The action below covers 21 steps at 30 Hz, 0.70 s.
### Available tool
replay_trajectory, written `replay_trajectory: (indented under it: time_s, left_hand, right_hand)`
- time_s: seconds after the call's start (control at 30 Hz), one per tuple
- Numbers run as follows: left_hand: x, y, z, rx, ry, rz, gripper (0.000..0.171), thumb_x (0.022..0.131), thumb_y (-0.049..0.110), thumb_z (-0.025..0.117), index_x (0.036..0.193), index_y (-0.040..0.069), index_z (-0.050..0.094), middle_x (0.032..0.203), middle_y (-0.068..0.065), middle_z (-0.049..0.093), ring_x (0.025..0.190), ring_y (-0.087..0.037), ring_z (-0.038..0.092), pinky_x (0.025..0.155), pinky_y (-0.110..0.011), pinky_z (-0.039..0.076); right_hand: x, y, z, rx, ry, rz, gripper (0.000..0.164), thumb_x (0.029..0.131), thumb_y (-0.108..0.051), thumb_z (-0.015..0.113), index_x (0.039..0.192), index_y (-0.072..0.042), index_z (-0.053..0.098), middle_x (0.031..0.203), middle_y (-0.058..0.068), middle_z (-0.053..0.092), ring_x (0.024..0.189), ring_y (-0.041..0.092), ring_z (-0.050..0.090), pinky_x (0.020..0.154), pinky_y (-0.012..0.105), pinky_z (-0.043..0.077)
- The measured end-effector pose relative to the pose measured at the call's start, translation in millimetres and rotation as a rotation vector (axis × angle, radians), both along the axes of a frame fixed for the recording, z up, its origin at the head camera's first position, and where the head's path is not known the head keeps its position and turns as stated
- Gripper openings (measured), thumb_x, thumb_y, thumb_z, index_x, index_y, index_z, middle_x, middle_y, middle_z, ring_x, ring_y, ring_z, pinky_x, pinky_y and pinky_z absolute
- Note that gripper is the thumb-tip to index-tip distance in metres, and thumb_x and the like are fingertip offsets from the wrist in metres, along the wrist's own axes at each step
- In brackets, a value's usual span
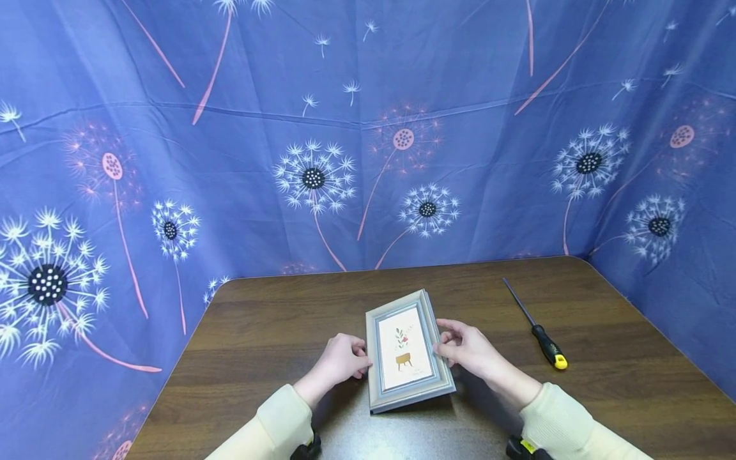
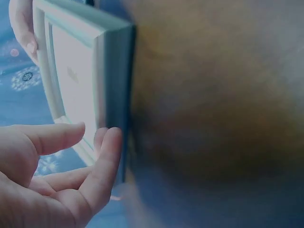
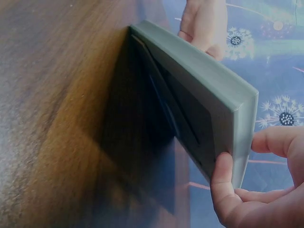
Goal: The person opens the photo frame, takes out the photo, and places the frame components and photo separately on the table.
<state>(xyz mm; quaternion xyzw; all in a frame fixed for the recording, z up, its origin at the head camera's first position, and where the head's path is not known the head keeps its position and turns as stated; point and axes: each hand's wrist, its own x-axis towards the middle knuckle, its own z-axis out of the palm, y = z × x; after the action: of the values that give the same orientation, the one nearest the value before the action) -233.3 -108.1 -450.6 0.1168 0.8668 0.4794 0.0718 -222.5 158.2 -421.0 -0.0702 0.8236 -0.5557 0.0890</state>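
A pale grey-blue picture frame (image 1: 377,402) leans back at the middle of the table, its print of a potted plant facing up toward the head camera. My right hand (image 1: 473,350) pinches its right side, thumb at the front and a finger behind, as the right wrist view shows. At the left side my left hand (image 1: 339,361) holds the frame's edge between thumb and fingers; the left wrist view shows those fingers (image 2: 110,147) along the side. Behind the frame, a dark back panel with a stand leg (image 3: 166,90) angled out from it appears in the right wrist view.
A screwdriver (image 1: 543,342) with a black and yellow handle lies on the brown wooden table (image 1: 259,319) to the right of my right hand. Blue cloth (image 1: 368,76) printed with dandelions hangs behind the table and along both sides.
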Motion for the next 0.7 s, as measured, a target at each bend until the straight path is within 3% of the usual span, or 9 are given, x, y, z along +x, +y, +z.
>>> replay_trajectory:
  time_s: [0.07,0.17,0.27,0.43,0.7]
  left_hand:
    - [-3.5,-0.3,5.8,-0.047,0.063,0.008,0.011,0.079,0.001,0.070,0.085,-0.007,0.066,0.064,-0.008,0.065,0.046,-0.016,0.063,0.044,-0.024,0.054]
    - [-7.4,2.2,16.0,-0.068,0.112,0.023,0.013,0.079,0.001,0.069,0.089,-0.007,0.067,0.062,-0.005,0.063,0.045,-0.013,0.060,0.042,-0.019,0.049]
    - [-9.3,9.3,26.5,-0.056,0.104,0.029,0.025,0.081,0.003,0.069,0.103,-0.009,0.066,0.063,-0.002,0.062,0.048,-0.016,0.062,0.041,-0.017,0.044]
    - [-10.9,28.8,41.1,-0.038,0.085,0.016,0.035,0.083,0.009,0.069,0.112,-0.009,0.063,0.065,-0.003,0.065,0.054,-0.024,0.066,0.039,-0.018,0.036]
    - [-15.7,56.5,61.5,-0.008,0.079,-0.015,0.040,0.084,0.011,0.069,0.118,-0.009,0.060,0.070,-0.004,0.067,0.055,-0.020,0.067,0.046,-0.019,0.048]
  right_hand:
    - [-0.4,-2.5,2.3,-0.004,0.011,0.002,0.063,0.082,-0.009,0.069,0.134,0.011,0.040,0.091,0.009,0.054,0.074,0.015,0.055,0.058,0.030,0.055]
    - [-0.4,-5.6,5.5,-0.007,0.017,-0.001,0.063,0.082,-0.008,0.070,0.134,0.012,0.040,0.091,0.009,0.055,0.073,0.014,0.055,0.057,0.029,0.055]
    - [-0.2,-7.7,8.6,-0.014,0.017,0.002,0.064,0.081,-0.008,0.070,0.134,0.013,0.039,0.090,0.009,0.055,0.072,0.013,0.055,0.056,0.028,0.054]
    - [-1.3,-10.3,12.4,-0.032,0.026,0.017,0.066,0.081,-0.008,0.070,0.134,0.014,0.037,0.089,0.009,0.055,0.071,0.013,0.055,0.054,0.027,0.053]
    - [-4.8,-16.4,16.6,-0.065,0.003,0.020,0.064,0.082,-0.008,0.069,0.132,0.016,0.038,0.087,0.008,0.054,0.071,0.013,0.056,0.054,0.024,0.052]
